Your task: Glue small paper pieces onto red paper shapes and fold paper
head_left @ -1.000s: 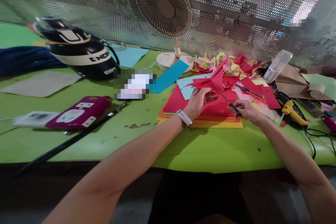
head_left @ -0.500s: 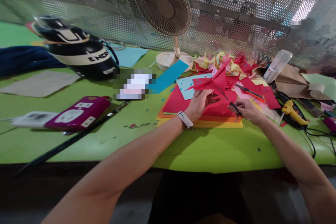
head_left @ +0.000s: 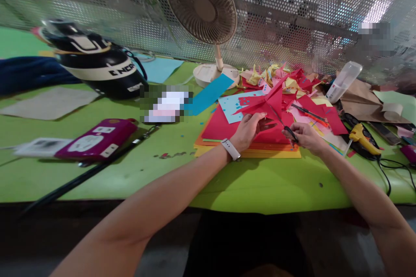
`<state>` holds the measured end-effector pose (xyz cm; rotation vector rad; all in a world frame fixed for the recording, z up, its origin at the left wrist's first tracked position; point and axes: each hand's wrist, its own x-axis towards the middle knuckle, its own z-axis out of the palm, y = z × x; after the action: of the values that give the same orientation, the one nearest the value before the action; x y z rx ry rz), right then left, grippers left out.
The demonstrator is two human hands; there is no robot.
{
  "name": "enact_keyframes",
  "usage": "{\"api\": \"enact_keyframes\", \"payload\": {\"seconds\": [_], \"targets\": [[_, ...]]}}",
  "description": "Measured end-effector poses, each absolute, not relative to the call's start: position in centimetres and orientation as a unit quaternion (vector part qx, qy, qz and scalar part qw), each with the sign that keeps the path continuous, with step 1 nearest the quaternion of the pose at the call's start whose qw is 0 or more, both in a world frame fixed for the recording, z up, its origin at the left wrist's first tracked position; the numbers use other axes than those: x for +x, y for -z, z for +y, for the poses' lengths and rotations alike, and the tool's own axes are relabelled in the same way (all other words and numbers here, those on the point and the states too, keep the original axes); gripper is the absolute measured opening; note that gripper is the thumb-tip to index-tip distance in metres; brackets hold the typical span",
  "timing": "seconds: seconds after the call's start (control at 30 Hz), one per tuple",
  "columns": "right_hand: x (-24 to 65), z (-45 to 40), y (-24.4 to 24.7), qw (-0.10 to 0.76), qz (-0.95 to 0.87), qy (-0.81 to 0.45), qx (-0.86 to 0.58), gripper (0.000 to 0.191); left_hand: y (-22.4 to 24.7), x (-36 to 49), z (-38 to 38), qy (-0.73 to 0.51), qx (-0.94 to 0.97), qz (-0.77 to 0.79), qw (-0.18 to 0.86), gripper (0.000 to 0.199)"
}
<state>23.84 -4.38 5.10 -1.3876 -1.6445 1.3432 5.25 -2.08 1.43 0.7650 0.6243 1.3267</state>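
Note:
My left hand (head_left: 248,131) is closed on a folded piece of red paper (head_left: 274,98), its thumb on top, and holds it above a stack. In my right hand (head_left: 304,135) is a pair of scissors (head_left: 289,133) with dark handles. The scissor blades reach up and left to the red paper; whether they are parted is too small to tell. Beneath both hands lies the stack of red, orange and yellow sheets (head_left: 217,128). A light blue sheet (head_left: 229,111) with small blue bits on it lies left of the held paper.
Paper scraps (head_left: 273,73) heap up behind the hands. A yellow glue gun (head_left: 364,140) lies to the right beside a clear bottle (head_left: 345,82). At left stand a fan (head_left: 204,8), a phone (head_left: 167,107), a purple case (head_left: 97,139) and a black flask (head_left: 100,71).
The red paper has shifted slightly to the right and down with my left hand. My right hand stays nearly in place, still holding the scissors.

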Motion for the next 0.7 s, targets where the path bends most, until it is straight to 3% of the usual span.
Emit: {"api": "enact_keyframes", "payload": {"seconds": [0.7], "targets": [[23.83, -4.39, -5.34, 0.294, -0.617, -0.518, -0.515, 0.054, -1.55, 5.52, -2.54, -0.590, 0.359, 0.257, 0.676, 0.020]]}}
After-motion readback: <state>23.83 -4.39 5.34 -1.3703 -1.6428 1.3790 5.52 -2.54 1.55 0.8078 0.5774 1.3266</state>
